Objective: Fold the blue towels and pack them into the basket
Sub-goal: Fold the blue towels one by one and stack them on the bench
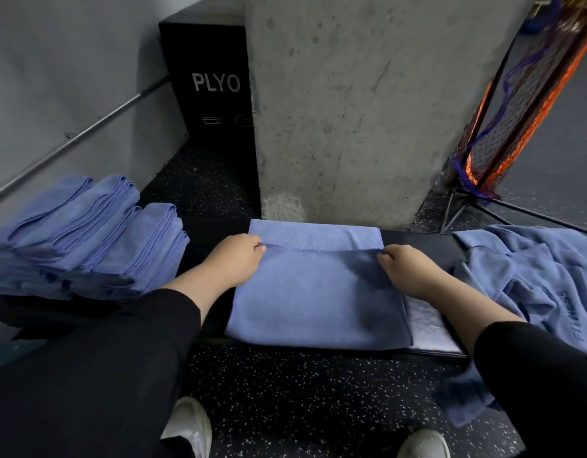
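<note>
- At the left edge of the frame, a stack of folded blue terry towels [87,236] sits on a low black padded bench [203,233], in two leaning piles side by side.
- Above it, upper left, a thin metal rail [87,133] runs along the grey wall, and a black box marked "PLYO" [213,77] stands behind.
- Left of centre, the left hand [234,259] pinches the folded-over edge of the blue towel being folded [318,299] at its left corner, fingers curled round the cloth.
- That towel lies flat in the middle of the frame on the bench, its near half brought over the far half, a strip of the lower layer showing beyond the hem.
- A grey concrete pillar [351,94] rises just behind it.
- Right of centre, the right hand [406,269] pinches the same edge at its right corner.
- At the right edge lies a loose heap of unfolded blue towels [530,276]; above it, upper right, an orange and blue net [516,104].
</note>
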`<state>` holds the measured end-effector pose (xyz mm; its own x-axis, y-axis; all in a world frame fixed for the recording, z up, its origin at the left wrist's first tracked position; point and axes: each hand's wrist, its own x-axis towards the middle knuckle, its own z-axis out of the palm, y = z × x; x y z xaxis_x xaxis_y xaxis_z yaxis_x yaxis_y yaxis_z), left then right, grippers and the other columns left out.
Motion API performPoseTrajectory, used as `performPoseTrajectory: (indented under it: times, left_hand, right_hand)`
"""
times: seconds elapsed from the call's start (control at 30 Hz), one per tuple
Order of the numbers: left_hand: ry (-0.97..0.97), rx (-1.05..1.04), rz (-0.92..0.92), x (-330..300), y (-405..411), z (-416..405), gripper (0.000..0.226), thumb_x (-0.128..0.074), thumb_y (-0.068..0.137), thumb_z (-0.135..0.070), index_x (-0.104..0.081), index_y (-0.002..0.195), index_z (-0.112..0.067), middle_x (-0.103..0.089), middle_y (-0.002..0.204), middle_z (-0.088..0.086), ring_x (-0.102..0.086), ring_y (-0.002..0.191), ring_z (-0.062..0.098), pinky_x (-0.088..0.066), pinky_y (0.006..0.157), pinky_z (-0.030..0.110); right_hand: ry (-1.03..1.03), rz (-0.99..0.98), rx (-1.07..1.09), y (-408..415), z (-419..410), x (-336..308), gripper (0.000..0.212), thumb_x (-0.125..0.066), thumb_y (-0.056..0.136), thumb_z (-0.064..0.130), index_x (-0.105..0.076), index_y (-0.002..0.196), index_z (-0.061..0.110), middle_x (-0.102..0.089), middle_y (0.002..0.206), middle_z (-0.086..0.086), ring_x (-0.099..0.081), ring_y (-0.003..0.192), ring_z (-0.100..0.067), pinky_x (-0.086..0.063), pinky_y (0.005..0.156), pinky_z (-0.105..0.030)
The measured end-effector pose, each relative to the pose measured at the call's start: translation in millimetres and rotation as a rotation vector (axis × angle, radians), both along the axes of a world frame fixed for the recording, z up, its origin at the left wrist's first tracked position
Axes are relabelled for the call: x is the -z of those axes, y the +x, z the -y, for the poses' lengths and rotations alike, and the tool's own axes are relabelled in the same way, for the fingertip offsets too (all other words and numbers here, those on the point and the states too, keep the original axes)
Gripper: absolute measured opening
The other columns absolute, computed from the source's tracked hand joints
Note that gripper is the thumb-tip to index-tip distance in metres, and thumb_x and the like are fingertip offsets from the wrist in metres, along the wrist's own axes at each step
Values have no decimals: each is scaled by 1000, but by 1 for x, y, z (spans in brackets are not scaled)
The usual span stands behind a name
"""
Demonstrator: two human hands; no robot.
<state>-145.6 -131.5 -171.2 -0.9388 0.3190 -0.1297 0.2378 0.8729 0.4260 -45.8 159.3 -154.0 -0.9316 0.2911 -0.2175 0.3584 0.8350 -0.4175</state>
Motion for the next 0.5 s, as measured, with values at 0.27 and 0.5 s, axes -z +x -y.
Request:
performPoseTrajectory:
  times: [0.27,0.5]
  left_hand:
    - [-42,79,123,-15,28,25,35,-43,106,-28,-55,79,-9,-57,80,5,-49,71,18,-34,59,31]
    - [228,13,283,-25,44,41,34,-47,105,-25,-54,73,-15,-63,68,-2,-57,64,11,-45,66,30]
  right_hand:
    - [-181,211,-75,35,0,-13,28,-42,101,16,-53,79,3,-60,76,-18,-71,66,-34,-59,67,-46]
    - [-384,134,-72,60,-14,-20,30,-53,103,19,-64,99,-9,-59,82,-11,-56,66,-14,-56,68,-24]
